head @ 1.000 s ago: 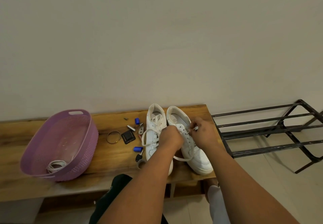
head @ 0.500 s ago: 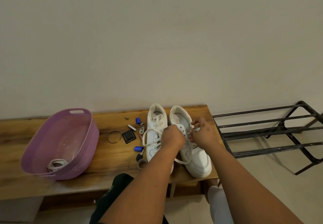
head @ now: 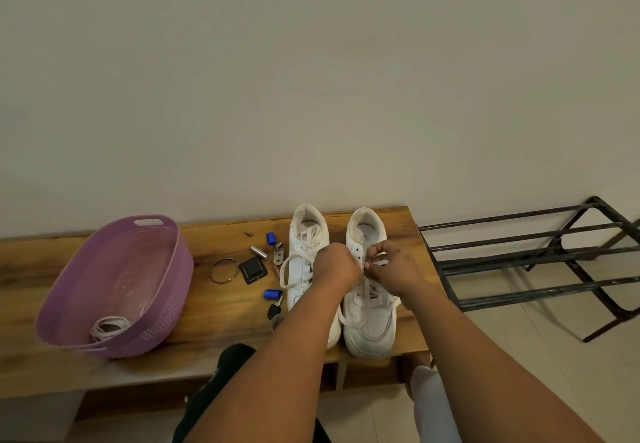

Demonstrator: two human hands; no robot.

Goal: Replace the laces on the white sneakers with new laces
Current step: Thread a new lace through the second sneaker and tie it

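Note:
Two white sneakers stand side by side on the wooden bench, toes toward me. The left sneaker is fully laced, with a loose loop hanging off its left side. Over the right sneaker both hands work at the eyelets. My left hand is curled and pinches the white lace by the tongue. My right hand pinches the same lace at the upper eyelets. A loop of that lace hangs down across the toe. A coiled white lace lies in the purple basket.
Small items lie left of the sneakers: a bangle, a black square piece, two blue caps, a metal cylinder and a key. A black metal rack stands to the right of the bench. A wall runs behind.
Both hands have stayed over the right sneaker's eyelets and shifted slightly up it; the lace between them is drawn tighter. The view has dropped a little.

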